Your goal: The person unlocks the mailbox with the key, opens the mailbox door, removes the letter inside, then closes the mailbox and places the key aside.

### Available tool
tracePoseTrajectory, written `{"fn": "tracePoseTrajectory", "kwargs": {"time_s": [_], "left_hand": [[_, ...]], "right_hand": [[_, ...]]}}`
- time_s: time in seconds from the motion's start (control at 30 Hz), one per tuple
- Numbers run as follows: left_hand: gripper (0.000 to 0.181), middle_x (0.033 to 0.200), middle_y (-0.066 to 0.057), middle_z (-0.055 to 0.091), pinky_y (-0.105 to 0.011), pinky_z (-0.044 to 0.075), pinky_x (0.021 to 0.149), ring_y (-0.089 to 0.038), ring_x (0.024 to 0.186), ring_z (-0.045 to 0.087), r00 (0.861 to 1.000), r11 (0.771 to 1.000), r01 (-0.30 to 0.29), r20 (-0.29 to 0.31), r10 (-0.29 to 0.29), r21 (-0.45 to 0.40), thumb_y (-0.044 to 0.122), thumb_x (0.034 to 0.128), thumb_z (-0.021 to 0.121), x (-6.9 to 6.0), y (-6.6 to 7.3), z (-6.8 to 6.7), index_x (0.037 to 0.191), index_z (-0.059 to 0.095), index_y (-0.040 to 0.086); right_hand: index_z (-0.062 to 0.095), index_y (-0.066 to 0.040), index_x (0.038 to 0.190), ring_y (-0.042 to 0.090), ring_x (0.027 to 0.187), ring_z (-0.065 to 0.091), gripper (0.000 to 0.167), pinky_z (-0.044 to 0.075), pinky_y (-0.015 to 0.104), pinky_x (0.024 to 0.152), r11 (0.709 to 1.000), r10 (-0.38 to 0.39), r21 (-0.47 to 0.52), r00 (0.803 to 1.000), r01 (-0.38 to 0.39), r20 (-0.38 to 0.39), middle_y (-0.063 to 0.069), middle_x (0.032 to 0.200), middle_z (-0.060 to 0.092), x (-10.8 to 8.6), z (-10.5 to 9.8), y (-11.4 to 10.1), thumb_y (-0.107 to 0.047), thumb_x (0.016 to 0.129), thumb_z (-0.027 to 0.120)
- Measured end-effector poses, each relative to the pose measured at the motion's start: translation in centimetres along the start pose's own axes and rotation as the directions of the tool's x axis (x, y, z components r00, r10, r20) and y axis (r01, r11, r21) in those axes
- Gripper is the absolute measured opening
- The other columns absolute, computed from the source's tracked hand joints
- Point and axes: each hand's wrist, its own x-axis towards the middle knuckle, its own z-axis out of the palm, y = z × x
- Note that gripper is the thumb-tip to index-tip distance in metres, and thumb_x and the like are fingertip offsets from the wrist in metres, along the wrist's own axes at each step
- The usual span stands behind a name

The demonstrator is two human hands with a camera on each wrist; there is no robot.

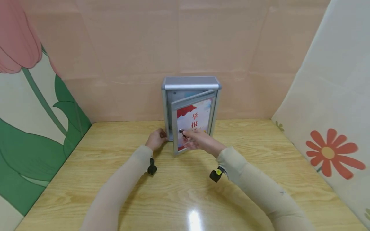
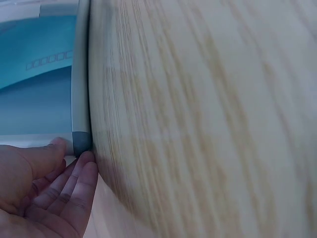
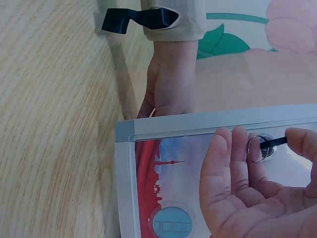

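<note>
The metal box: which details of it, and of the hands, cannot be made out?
Red lettering on the door: head view, partly covered by the right hand.
Metal box, right interior: head view, behind the door.
Teal area: left wrist view, cut off by left edge.
Left hand: right wrist view, partly hidden behind the door.

Bright head view, white glare on the worktop (image 1: 179,189), soft shadows; wrist views duller, the left perhaps slightly blurred.

We see a way into the silver-grey metal box (image 1: 190,82) left of its ajar, silver-framed poster door (image 1: 188,120), the left hand (image 1: 157,140) crowding the lower corner. The right hand (image 1: 200,140) and a black-headed key (image 3: 275,142) obstruct the door's front.
</note>
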Motion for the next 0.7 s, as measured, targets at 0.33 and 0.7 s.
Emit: {"fn": "tracePoseTrajectory", "kwargs": {"time_s": [0.33, 0.7], "left_hand": [[0.018, 0.097, -0.014, 0.065, -0.04, 0.05, 0.081, -0.027, 0.09, 0.061, 1.0, 1.0, 0.017, 0.014, -0.017, -0.006, 0.014, 0.0905, 0.067, 0.0, 0.0, 0.0, 0.102, 0.06, 0.001], [0.019, 0.097, -0.014, 0.065, -0.038, 0.05, 0.081, -0.027, 0.089, 0.061, 1.0, 1.0, 0.013, 0.014, -0.013, -0.004, 0.014, 0.0904, 0.068, 0.1, -0.1, -0.1, 0.103, 0.06, 0.001]], "right_hand": [[0.057, 0.004, 0.11, 0.014, 0.074, 0.067, 0.034, 0.056, 0.041, 0.085, 0.998, 0.005, 0.062, 1.0, -0.005, 0.0, 0.006, 0.091, 0.07, -0.8, -0.3, 0.3, -0.027, 0.101, 0.047], [0.055, 0.013, 0.118, 0.015, 0.079, 0.067, 0.044, 0.056, 0.033, 0.078, 0.999, -0.027, 0.023, 0.998, 0.025, 0.058, 0.007, 0.094, 0.071, -2.1, -1.3, 0.6, -0.027, 0.102, 0.047]]}}
